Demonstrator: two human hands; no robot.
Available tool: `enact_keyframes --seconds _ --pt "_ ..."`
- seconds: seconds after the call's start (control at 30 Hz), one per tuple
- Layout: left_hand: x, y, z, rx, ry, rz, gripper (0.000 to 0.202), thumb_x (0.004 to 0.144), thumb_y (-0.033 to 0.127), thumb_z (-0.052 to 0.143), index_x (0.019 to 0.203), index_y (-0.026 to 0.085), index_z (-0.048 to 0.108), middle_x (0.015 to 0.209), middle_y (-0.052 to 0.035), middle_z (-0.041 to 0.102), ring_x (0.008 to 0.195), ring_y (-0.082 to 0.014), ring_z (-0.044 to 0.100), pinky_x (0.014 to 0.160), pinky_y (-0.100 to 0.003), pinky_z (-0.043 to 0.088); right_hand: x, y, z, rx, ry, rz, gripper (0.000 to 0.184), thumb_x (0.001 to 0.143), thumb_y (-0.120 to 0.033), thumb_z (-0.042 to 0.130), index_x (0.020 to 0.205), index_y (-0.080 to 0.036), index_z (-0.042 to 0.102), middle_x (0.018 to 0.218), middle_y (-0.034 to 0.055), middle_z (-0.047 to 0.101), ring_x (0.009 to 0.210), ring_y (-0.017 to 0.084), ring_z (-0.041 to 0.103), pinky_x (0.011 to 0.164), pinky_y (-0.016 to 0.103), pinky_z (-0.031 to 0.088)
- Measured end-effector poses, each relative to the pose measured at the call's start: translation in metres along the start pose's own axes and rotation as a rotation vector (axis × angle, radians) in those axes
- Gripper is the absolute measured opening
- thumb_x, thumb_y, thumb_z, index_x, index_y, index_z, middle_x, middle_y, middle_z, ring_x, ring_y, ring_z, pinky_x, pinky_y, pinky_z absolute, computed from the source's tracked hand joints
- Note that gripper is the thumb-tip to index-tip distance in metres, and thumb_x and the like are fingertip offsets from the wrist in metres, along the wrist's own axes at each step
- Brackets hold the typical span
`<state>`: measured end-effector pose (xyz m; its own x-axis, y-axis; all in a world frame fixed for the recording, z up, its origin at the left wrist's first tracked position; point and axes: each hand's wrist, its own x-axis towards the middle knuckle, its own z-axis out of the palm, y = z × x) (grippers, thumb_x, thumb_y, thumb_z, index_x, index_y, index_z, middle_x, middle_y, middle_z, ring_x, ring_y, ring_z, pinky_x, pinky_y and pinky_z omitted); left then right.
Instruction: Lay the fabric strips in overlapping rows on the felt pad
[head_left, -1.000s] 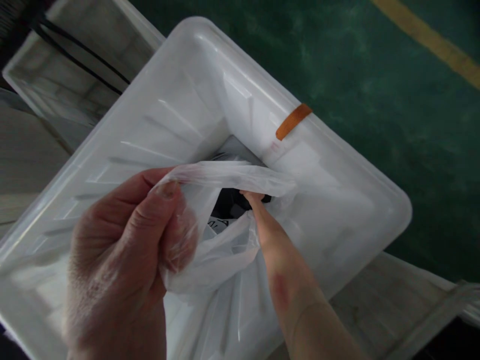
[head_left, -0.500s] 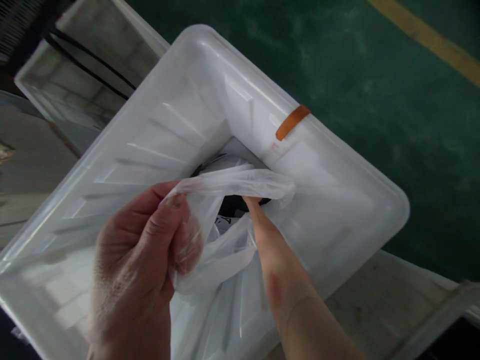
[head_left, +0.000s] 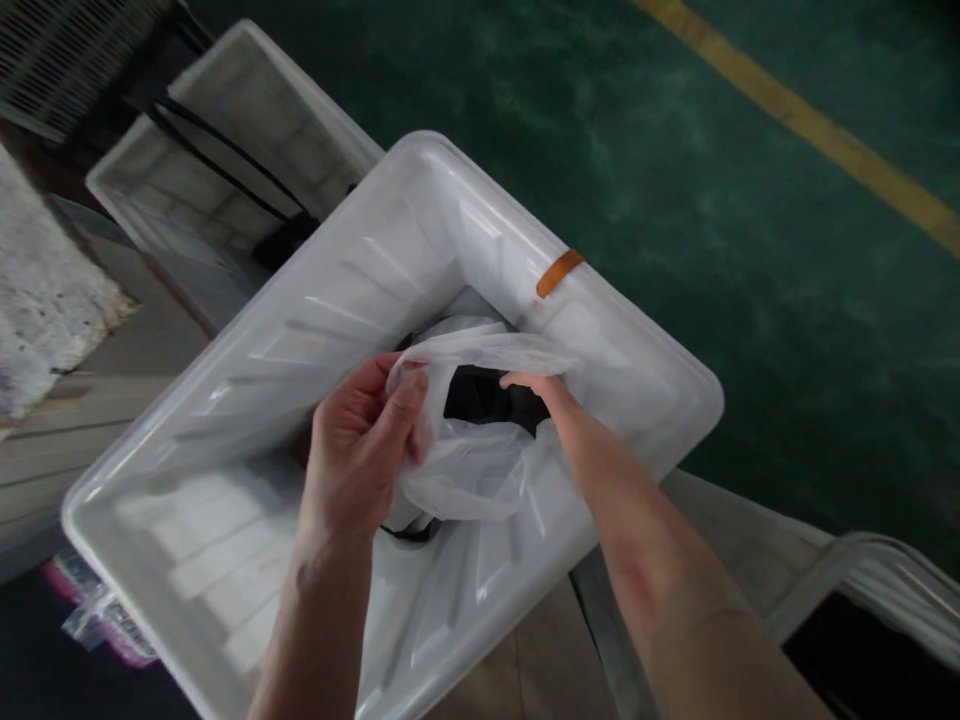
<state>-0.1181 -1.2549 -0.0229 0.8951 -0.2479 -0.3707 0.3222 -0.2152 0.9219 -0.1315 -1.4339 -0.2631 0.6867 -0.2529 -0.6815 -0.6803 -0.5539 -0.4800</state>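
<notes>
My left hand [head_left: 360, 435] pinches the rim of a thin clear plastic bag [head_left: 469, 485] between thumb and fingers. The bag's mouth gapes toward me, low inside a deep white plastic tub [head_left: 285, 300]. My right hand [head_left: 541, 386] reaches into that mouth from the right. Its thumb is stretched out, while the other fingers are largely hidden by the plastic. Black items [head_left: 476, 393] show within the bag, their kind unclear. Below the left hand, a dark and pale edge of the contents [head_left: 412, 530] shows by the bag's lower side.
An orange strip [head_left: 560, 272] crosses the tub's far rim. Another white tub [head_left: 247, 130] with black straps stands at the upper left, near a slatted crate [head_left: 67, 60]. A pale board [head_left: 52, 290] lies left. Green floor [head_left: 600, 130] carries a yellow line [head_left: 795, 105].
My view has drawn back, so the tub looks smaller. My right hand has come up out of the bag's depth, showing its thumb at the mouth. The left hand keeps its hold.
</notes>
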Motion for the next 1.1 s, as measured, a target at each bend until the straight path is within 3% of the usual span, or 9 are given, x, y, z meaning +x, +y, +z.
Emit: enact_keyframes --seconds 0.17,0.27,0.37,0.57,0.67,0.73,0.87,0.93,1.1 --pt "-0.012 0.005 -0.003 0.071 -0.016 0.065 0.035 0.081 0.035 0.068 0.11 0.016 0.062 0.061 0.004 0.056 0.047 -0.0063 0.047 0.045 -0.016 0.037 -0.036 -0.013 -0.029 0.144 -0.105 0.025 0.028 0.052 -0.024 0.079 0.077 -0.014 0.071 0.074 0.0041 0.07 0.076 0.023 0.066 0.07 0.029 0.052" --pt "-0.021 0.006 -0.006 0.096 -0.018 0.101 0.042 0.081 0.034 0.068 0.117 0.016 0.058 0.068 0.0025 0.058 0.056 -0.0084 0.053 0.054 -0.018 0.043 -0.063 -0.017 -0.041 0.284 -0.103 -0.025 0.041 0.052 -0.026 0.081 0.091 -0.016 0.071 0.085 0.0026 0.072 0.08 0.02 0.066 0.074 0.027 0.053" --pt "-0.026 0.002 -0.008 0.125 -0.024 0.119 0.043 0.082 0.032 0.068 0.12 0.016 0.055 0.071 0.0019 0.059 0.064 -0.0103 0.057 0.061 -0.02 0.045 -0.091 -0.021 -0.048 0.593 -0.181 -0.007 0.049 0.049 -0.022 0.081 0.096 -0.015 0.071 0.093 0.0052 0.073 0.085 0.021 0.067 0.077 0.03 0.054" --pt "-0.021 -0.001 -0.012 0.052 0.031 0.083 0.038 0.081 0.031 0.066 0.113 0.012 0.057 0.066 0.0033 0.056 0.058 -0.0091 0.054 0.06 -0.02 0.044 -0.155 -0.034 -0.061 1.079 -0.356 0.017 0.057 0.049 -0.02 0.081 0.104 -0.018 0.07 0.098 0.0064 0.074 0.088 0.026 0.069 0.076 0.038 0.057" --pt "-0.02 0.003 -0.016 0.049 0.065 0.114 0.038 0.081 0.032 0.064 0.113 0.012 0.058 0.066 0.0032 0.055 0.057 -0.0089 0.053 0.061 -0.021 0.044 -0.185 -0.037 -0.07 1.198 -0.283 0.007 0.055 0.048 -0.02 0.08 0.102 -0.019 0.07 0.098 0.0053 0.074 0.088 0.026 0.069 0.076 0.039 0.058" --pt "-0.024 0.007 -0.018 0.184 0.092 0.177 0.038 0.081 0.032 0.064 0.114 0.013 0.059 0.072 0.0013 0.058 0.062 -0.01 0.055 0.063 -0.022 0.046 -0.199 -0.037 -0.075 1.258 -0.193 -0.016 0.055 0.048 -0.019 0.08 0.101 -0.02 0.07 0.102 0.0049 0.073 0.091 0.025 0.068 0.079 0.038 0.057" --pt "-0.051 0.018 -0.01 0.513 0.178 0.44 0.033 0.082 0.029 0.064 0.113 0.017 0.062 0.102 -0.0066 0.063 0.085 -0.0155 0.061 0.077 -0.028 0.05 -0.216 -0.043 -0.075 1.333 -0.082 -0.09 0.06 0.048 -0.021 0.08 0.108 -0.02 0.068 0.108 0.0054 0.071 0.095 0.025 0.067 0.084 0.039 0.055" --pt "-0.068 0.02 -0.004 0.567 0.129 0.509 0.035 0.083 0.027 0.063 0.116 0.019 0.062 0.111 -0.0081 0.063 0.092 -0.0171 0.062 0.085 -0.031 0.05 -0.224 -0.052 -0.071 1.342 -0.033 -0.14 0.059 0.05 -0.024 0.079 0.108 -0.019 0.067 0.108 0.0057 0.071 0.094 0.024 0.067 0.084 0.039 0.054" --pt "-0.084 0.004 0.005 0.516 -0.114 0.246 0.074 0.073 0.037 0.074 0.137 0.017 0.045 0.128 -0.0142 0.058 0.113 -0.0262 0.059 0.095 -0.039 0.048 -0.236 -0.087 -0.043 1.191 0.099 -0.167 0.044 0.054 -0.031 0.075 0.095 -0.016 0.067 0.094 0.0049 0.071 0.084 0.022 0.066 0.076 0.035 0.054"
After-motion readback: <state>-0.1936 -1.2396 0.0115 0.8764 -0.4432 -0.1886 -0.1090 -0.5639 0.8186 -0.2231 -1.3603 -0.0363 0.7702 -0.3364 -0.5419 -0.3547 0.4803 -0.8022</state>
